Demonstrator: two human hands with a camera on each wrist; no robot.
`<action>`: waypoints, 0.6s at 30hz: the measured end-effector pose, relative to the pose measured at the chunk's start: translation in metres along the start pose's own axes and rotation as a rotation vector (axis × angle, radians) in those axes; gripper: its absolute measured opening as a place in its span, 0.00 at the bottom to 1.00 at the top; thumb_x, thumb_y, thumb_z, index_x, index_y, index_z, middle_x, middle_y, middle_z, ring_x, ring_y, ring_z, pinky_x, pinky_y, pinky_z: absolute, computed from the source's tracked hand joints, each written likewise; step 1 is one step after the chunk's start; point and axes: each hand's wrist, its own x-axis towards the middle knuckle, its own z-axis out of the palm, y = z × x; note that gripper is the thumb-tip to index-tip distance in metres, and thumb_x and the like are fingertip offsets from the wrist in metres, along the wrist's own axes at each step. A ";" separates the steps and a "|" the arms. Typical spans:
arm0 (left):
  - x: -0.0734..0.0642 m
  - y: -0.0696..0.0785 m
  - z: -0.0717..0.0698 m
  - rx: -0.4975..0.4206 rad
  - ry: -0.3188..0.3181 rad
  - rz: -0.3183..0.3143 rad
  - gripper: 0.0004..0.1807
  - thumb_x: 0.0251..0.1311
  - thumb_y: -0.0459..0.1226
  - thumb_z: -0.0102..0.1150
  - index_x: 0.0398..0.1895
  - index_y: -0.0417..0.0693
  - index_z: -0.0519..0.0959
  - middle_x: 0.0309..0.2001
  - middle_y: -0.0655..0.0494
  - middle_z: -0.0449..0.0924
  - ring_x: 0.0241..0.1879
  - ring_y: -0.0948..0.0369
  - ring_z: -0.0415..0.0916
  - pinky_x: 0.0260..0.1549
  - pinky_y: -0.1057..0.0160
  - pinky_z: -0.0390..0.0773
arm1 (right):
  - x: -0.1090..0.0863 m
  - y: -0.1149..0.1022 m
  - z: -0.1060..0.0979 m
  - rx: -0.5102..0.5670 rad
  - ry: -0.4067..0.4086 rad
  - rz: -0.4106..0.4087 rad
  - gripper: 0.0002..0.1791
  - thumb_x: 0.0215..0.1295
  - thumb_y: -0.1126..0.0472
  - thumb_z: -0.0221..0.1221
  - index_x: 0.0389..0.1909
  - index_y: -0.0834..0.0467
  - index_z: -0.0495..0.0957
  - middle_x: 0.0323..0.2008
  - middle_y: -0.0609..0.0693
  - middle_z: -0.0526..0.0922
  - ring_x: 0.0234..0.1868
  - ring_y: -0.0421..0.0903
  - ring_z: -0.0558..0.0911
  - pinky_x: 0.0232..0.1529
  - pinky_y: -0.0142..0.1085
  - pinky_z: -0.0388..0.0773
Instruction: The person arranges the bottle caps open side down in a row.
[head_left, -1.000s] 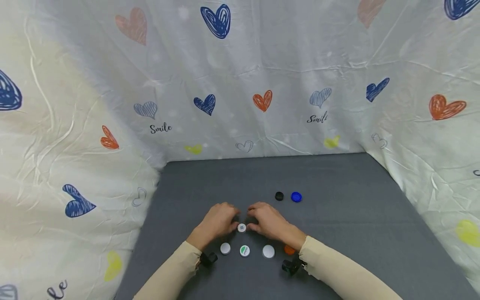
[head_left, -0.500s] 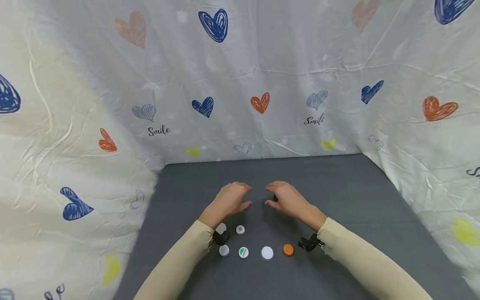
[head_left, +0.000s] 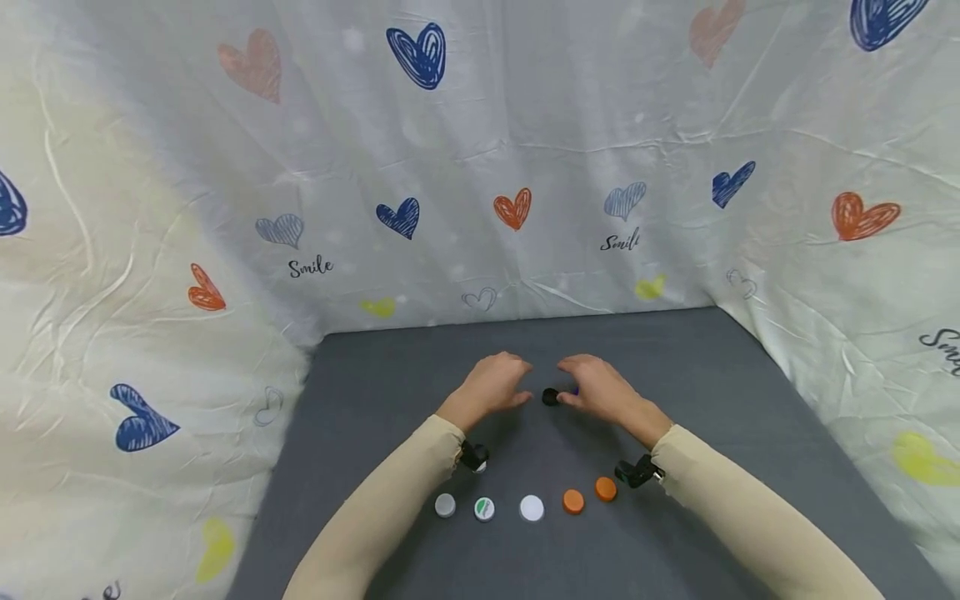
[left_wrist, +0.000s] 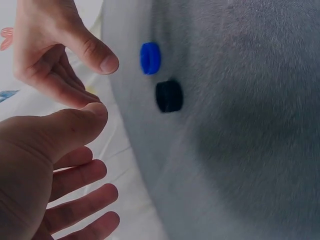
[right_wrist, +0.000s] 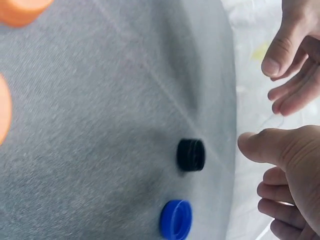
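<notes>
My left hand [head_left: 497, 385] hovers over the far half of the grey table, its fingers relaxed and holding nothing. Opposite it, my right hand [head_left: 600, 390] hangs above the table with fingers loosely bent and nothing between them. A black bottle cap [head_left: 550, 397] lies between the two hands, close below the right thumb. Beside it is a blue bottle cap [right_wrist: 176, 220], mostly hidden behind the right hand in the head view. Both wrist views show the black cap [left_wrist: 169, 96] and the blue one lying on the cloth, apart from the fingers.
Nearer me a row holds a white cap [head_left: 445, 505], a white cap with a green mark [head_left: 484, 509], a larger white cap [head_left: 532, 508] and two orange caps [head_left: 573, 501]. Another white cap [head_left: 481, 468] peeks from under the left wrist camera. A heart-printed curtain [head_left: 450, 275] surrounds the table.
Both hands have left the small white cap and moved away from me and to the right, toward the black and blue caps. The orange caps have come into view.
</notes>
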 end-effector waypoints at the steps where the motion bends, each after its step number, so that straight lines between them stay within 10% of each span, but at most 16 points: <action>1: 0.003 0.002 0.003 -0.006 -0.011 -0.004 0.25 0.60 0.51 0.69 0.57 0.51 0.83 0.52 0.56 0.85 0.48 0.59 0.83 0.45 0.59 0.83 | 0.000 0.002 0.001 0.000 -0.009 0.003 0.30 0.58 0.51 0.72 0.58 0.62 0.80 0.58 0.59 0.82 0.59 0.57 0.80 0.58 0.52 0.78; 18: 0.031 0.019 0.040 -0.123 -0.115 -0.093 0.24 0.62 0.50 0.68 0.58 0.51 0.82 0.49 0.55 0.85 0.44 0.58 0.83 0.41 0.57 0.83 | -0.001 0.019 0.036 0.029 -0.069 -0.008 0.24 0.62 0.54 0.69 0.55 0.63 0.82 0.55 0.58 0.83 0.56 0.57 0.82 0.57 0.53 0.78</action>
